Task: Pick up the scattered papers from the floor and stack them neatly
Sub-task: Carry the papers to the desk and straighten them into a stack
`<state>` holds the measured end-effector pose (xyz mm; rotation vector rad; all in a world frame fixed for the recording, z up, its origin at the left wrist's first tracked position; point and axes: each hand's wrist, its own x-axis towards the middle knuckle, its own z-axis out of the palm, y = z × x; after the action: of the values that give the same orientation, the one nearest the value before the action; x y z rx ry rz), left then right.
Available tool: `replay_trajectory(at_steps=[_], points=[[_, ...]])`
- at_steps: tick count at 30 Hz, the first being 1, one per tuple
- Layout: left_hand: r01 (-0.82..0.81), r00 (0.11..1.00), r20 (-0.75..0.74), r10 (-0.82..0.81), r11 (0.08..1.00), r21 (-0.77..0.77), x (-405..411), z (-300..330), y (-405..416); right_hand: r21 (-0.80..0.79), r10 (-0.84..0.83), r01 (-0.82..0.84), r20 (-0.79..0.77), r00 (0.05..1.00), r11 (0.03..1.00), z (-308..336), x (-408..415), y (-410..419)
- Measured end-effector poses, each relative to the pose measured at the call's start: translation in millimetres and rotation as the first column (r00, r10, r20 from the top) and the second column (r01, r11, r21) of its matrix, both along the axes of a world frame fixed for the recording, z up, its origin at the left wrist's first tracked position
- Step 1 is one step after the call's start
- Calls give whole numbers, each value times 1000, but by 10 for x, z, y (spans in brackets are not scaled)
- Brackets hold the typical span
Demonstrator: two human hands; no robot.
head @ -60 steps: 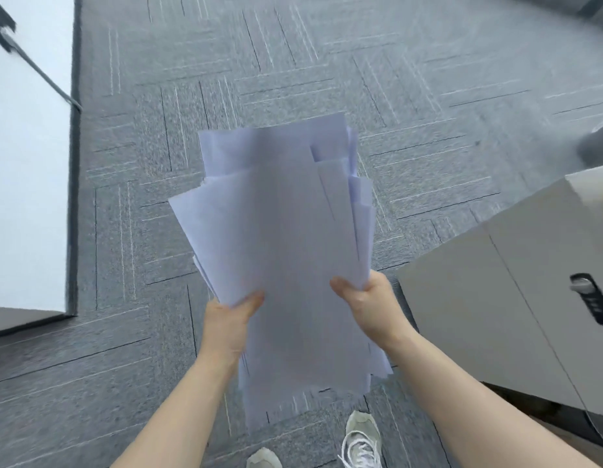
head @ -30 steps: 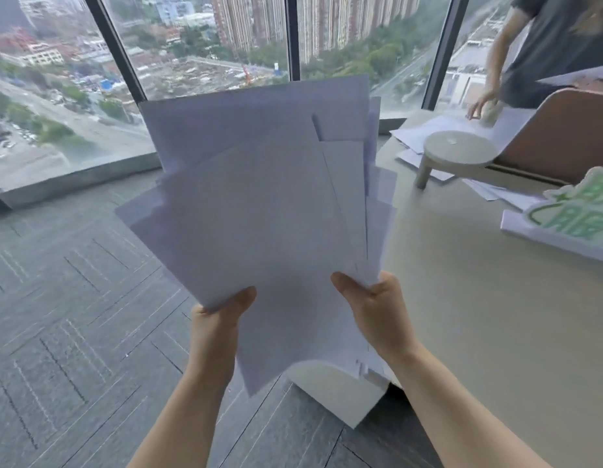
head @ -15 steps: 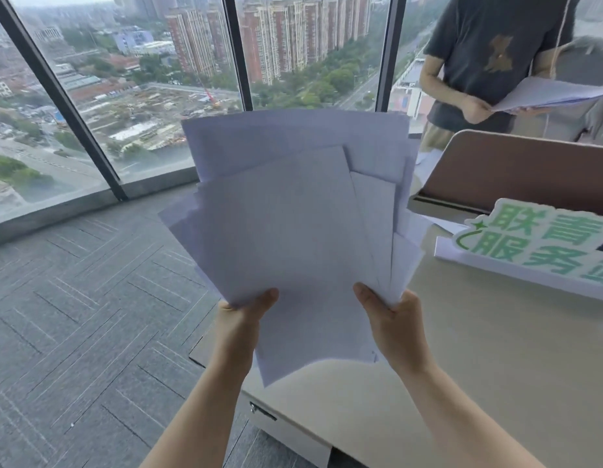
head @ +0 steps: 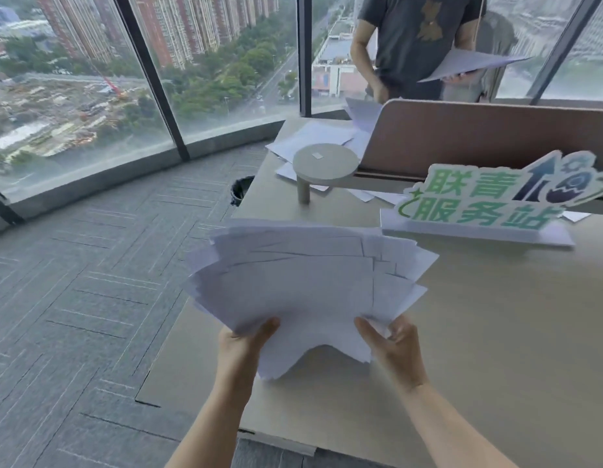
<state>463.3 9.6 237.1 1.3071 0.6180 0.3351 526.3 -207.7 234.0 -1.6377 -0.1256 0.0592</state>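
Note:
A fanned, uneven bundle of white papers (head: 303,285) lies tilted nearly flat over the beige desk (head: 489,332), its far edges splayed out. My left hand (head: 244,342) grips the bundle's near left edge, thumb on top. My right hand (head: 393,346) pinches the near right edge. The bundle's near middle sags between my hands. I cannot tell whether the far edge of the bundle touches the desk.
A green and white sign (head: 489,201) stands on the desk beyond the papers. A round beige stand (head: 323,163) and loose sheets (head: 313,136) sit farther back. A brown divider (head: 479,136) separates me from a person (head: 415,45) holding papers. Grey carpet (head: 74,298) and windows are left.
The bundle has dropped from upright in front of me to nearly flat over the desk. My view has swung from the floor up to the desk.

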Motion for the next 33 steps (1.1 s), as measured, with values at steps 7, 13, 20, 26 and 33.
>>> replay_trajectory(at_steps=[7,13,20,26,33], points=[[9,998,63,-10,1000,14,110,49,19,211,-88,91,-23,996,973,38,60,182],[-22,988,153,27,999,-31,207,140,80,380,-72,87,-54,996,921,48,138,225],[42,994,100,-39,999,-25,267,179,66,327,-100,130,-106,989,936,53,106,304],[75,983,168,-72,997,-12,377,406,63,277,-233,235,-42,972,932,219,134,300],[113,966,227,-122,992,53,348,435,127,338,-123,110,18,992,935,271,125,176]])
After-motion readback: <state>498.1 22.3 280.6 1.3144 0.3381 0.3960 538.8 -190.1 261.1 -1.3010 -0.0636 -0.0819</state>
